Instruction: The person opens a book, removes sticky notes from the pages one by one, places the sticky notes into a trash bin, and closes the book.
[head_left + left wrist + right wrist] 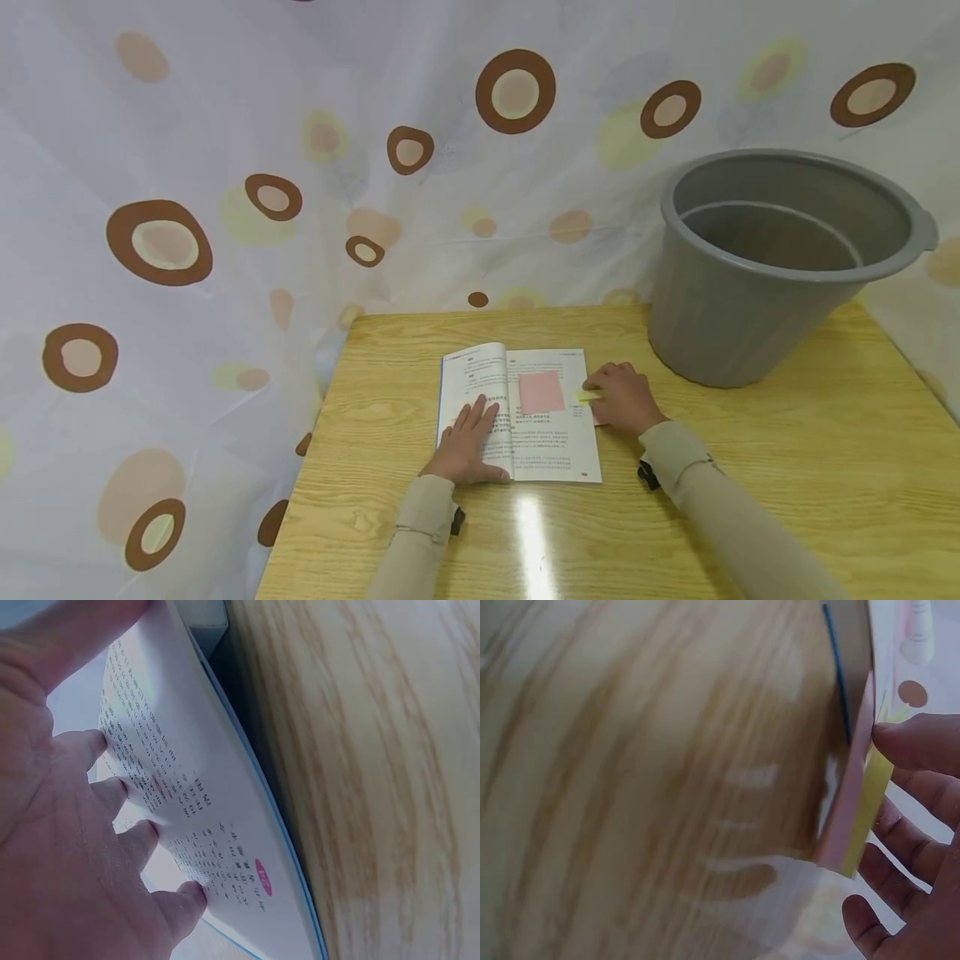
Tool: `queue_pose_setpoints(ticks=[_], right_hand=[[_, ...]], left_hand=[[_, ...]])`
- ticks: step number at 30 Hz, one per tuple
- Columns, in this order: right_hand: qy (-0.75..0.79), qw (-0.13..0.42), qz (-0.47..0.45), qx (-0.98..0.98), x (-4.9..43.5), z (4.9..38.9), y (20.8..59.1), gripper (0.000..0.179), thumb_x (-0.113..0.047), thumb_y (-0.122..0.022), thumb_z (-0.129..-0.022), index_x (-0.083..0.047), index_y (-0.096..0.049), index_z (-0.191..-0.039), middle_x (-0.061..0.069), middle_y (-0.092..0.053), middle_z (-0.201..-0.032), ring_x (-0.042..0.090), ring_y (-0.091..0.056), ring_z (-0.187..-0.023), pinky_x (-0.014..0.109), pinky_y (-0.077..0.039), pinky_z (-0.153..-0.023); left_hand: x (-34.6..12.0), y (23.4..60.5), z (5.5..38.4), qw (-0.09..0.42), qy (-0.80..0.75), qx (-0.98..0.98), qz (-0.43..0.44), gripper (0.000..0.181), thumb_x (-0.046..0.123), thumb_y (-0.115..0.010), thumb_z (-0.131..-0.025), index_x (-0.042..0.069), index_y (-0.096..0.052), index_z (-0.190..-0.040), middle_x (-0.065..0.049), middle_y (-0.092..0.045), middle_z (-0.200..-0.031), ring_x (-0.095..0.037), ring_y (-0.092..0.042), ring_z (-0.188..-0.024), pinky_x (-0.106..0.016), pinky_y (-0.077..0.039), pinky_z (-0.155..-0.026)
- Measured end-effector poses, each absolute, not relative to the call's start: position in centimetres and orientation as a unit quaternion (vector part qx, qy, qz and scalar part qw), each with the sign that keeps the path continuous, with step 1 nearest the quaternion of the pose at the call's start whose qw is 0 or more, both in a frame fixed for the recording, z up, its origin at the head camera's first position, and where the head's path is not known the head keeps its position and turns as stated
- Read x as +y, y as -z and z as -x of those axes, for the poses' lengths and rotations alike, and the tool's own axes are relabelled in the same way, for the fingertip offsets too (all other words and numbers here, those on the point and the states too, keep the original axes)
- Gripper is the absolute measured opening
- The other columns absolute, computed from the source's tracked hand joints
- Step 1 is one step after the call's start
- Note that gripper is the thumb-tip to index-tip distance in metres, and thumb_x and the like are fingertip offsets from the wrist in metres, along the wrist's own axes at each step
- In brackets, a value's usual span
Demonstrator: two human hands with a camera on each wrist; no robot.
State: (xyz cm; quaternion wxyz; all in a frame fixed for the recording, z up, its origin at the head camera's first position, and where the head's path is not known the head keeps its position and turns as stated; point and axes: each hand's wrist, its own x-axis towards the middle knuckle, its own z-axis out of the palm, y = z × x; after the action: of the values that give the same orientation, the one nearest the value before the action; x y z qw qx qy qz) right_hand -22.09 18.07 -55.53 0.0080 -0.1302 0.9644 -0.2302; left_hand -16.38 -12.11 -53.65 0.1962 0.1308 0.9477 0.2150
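An open book (551, 457) with printed pages lies on the wooden table, a square pink sticky note (542, 393) on its right page. My left hand (467, 446) rests on the left page with fingers spread; the left wrist view shows the fingertips touching the print. At the book's right edge, my right hand (626, 400) pinches a yellow paper slip (873, 796) between thumb and fingers. Beside that slip, a pink strip (846, 817) sticks out from the page edge. How far the slips reach in under the page is hidden.
A large grey bucket (750, 321) stands at the back right of the wooden table (375, 400). Behind the table hangs a pale curtain (435, 67) with brown ring patterns. Light glares off the tabletop in front of the book.
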Motion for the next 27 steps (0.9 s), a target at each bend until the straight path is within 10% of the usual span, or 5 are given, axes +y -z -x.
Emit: queue_pose_setpoints(ticks=[27], right_hand=[[0.142,-0.025,0.168,0.975,17.59,21.18,55.42,0.029,-0.008,-0.061,-0.089,-0.013,-0.076,-0.114,0.009,-0.069,-0.111,0.034,-0.056,-0.109,0.062,-0.043,-0.091]], left_hand=[[-12.22,53.84,16.56,0.206,-0.21,0.947,-0.129,0.113,0.045,-0.085,-0.073,0.022,-0.017,-0.16,-0.001,-0.003,-0.17,-0.03,-0.006,-0.158,-0.062,-0.019,-0.122]])
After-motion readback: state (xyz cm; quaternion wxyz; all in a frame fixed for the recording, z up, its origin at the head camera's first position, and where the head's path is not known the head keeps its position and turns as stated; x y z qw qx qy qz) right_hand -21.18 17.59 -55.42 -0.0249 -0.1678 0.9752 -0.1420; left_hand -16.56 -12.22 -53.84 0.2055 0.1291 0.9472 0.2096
